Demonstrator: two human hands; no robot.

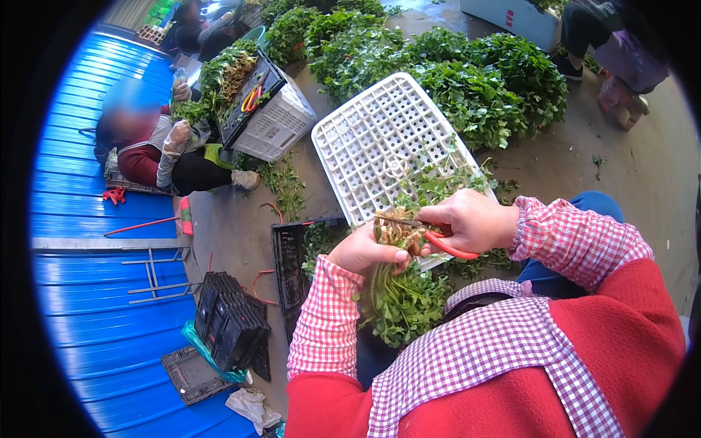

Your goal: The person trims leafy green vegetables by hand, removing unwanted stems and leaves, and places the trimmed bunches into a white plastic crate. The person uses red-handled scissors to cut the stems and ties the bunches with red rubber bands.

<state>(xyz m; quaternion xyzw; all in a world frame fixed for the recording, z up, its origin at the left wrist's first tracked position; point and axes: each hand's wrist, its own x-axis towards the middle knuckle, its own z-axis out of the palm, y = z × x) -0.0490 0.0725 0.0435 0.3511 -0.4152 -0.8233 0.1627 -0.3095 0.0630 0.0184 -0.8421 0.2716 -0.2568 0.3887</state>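
Note:
My left hand [368, 251] grips a bunch of leafy green herbs [402, 298], perhaps celery or parsley, with the pale root ends up and the leaves hanging down toward my lap. In my right hand [465, 224] is a pair of scissors with red-orange handles [452, 246]; their dark blades lie across the roots [397, 227]. Both hands are close together over the near edge of an upturned white plastic crate [372, 148]. Loose stems and trimmings [438, 178] lie on the crate's near right part.
Big heaps of leafy bunches [465, 93] stand beyond the crate. A black crate [290, 263] holding greens sits at my left. Farther left, a co-worker [159, 142] in gloves sits by stacked crates [268, 115] with orange-handled scissors [252, 98] on top. Folded black crates [230, 323] lean near the blue wall.

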